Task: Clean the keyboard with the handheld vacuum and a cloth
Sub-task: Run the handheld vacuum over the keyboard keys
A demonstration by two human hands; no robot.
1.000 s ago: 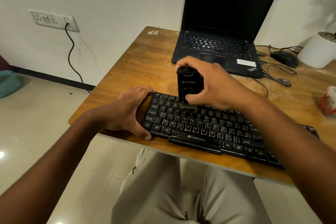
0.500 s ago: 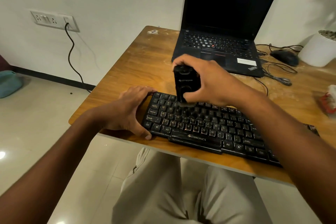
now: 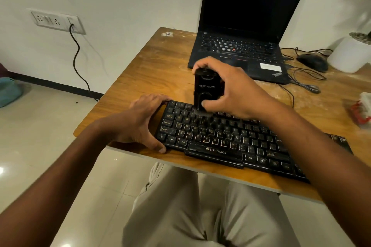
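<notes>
A black keyboard (image 3: 220,138) lies along the near edge of the wooden table (image 3: 160,70). My right hand (image 3: 232,90) grips a small black handheld vacuum (image 3: 204,90) upright, its nozzle down on the upper-left key rows. My left hand (image 3: 140,120) holds the keyboard's left end, with the thumb at the front corner and the fingers curled over the back corner. A white and red cloth-like bundle (image 3: 362,110) lies at the table's right edge; I cannot tell exactly what it is.
An open black laptop (image 3: 241,46) stands at the back of the table. To its right are a black mouse (image 3: 313,62), tangled cables (image 3: 305,82) and a white plant pot (image 3: 349,54). A wall socket (image 3: 56,21) with a hanging cord is at left.
My right hand has moved the vacuum slightly left and toward the back rows of the keyboard. My left hand has stayed on the keyboard's left end.
</notes>
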